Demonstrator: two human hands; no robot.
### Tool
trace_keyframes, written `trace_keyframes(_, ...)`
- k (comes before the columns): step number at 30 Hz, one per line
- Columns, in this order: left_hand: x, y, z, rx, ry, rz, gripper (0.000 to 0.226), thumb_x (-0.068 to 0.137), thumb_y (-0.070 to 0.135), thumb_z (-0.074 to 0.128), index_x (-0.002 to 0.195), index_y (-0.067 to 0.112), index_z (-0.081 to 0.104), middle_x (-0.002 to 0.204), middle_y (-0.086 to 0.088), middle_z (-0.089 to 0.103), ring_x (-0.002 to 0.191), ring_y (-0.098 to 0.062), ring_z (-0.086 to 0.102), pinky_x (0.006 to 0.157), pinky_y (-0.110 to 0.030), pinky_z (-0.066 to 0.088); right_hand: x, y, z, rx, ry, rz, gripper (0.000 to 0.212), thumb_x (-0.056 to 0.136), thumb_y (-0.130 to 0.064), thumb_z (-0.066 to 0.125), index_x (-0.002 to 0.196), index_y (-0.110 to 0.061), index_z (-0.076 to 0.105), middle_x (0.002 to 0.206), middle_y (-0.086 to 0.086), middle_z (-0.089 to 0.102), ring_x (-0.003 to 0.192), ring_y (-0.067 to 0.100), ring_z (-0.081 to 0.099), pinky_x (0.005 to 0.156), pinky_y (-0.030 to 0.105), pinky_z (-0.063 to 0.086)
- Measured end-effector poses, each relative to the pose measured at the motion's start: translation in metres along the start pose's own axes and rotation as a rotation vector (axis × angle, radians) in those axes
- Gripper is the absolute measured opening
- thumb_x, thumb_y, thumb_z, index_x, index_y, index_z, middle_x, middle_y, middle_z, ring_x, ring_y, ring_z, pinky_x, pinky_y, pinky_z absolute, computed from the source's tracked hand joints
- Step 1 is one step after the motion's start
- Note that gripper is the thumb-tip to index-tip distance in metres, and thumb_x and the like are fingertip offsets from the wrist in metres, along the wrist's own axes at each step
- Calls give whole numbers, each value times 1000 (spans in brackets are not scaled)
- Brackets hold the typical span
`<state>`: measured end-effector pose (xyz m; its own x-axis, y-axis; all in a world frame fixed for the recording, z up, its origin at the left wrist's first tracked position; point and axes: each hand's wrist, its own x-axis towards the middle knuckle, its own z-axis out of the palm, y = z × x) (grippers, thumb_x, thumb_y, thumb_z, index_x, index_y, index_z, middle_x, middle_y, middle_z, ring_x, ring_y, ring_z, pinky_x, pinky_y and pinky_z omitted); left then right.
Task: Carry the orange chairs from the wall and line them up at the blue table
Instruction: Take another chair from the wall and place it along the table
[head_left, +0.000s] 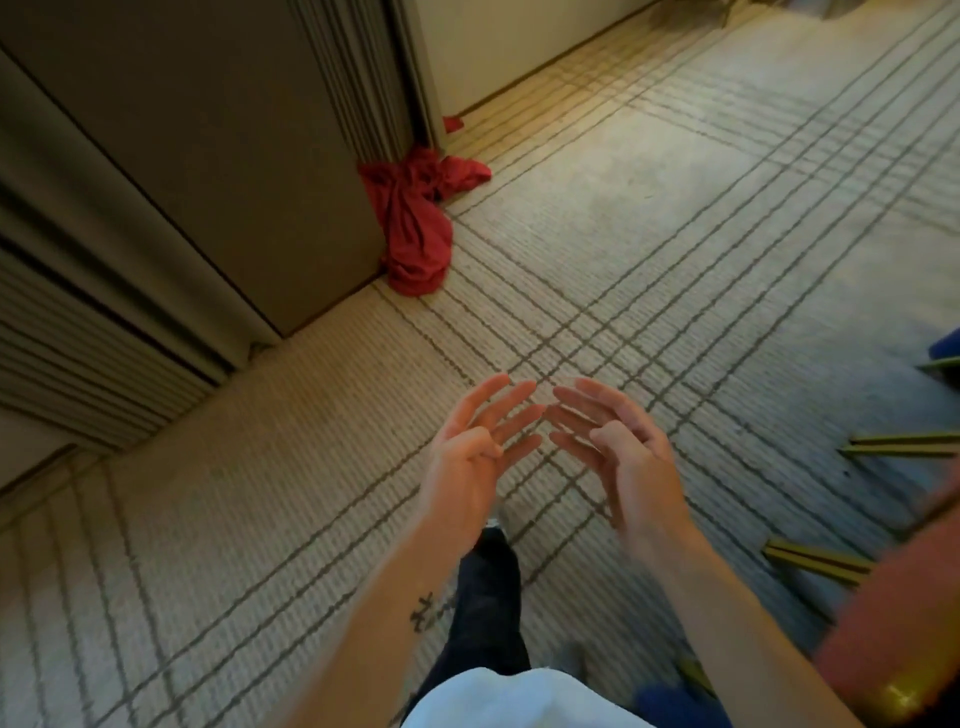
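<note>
Both hands are empty. The left hand (467, 452) and the right hand (618, 447) are held out over the pale carpet with grey lines (675, 234). Their fingers are straight and close, not touching. A blurry orange chair with thin gold legs (893, 597) is near, at the right edge. A bit of blue (948, 345) beyond it may be the blue worktop. No chair shows by the brown folding wall (208, 156), only a crumpled red cloth (415, 234). I think it is best to grip each chair with both hands, lift it, not drag it, and set it straight. No words can be read.
</note>
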<state>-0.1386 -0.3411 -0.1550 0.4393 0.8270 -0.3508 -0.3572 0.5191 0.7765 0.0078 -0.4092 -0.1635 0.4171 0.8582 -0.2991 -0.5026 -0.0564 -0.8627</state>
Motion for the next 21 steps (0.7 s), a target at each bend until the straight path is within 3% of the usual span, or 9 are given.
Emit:
trace_keyframes(11,253,62,22,-88,-151,-123,61,85,-13,29,139,5,52,136,-16,66,128,-37,60,105,-50,47,227,-65,35,-77,164,-67,38,102,5,38,127,-8,63,122,9,72,115,25,68,102,45,52)
trace_keyframes(16,344,116,57,-75,-285,-136,68,76,-4,41,142,5,49,140,-16,63,130,-35,59,109,-52,44,307,-112,59,-47,193,-128,41,101,8,34,127,-8,62,122,9,72,115,25,68,103,48,51)
trace_keyframes(21,411,137,79,-37,-323,-126,63,85,-11,28,143,5,48,140,-16,63,130,-35,59,110,-54,43,370,-136,57,-59,221,-149,48,97,13,30,127,-8,61,122,9,72,116,27,68,104,51,50)
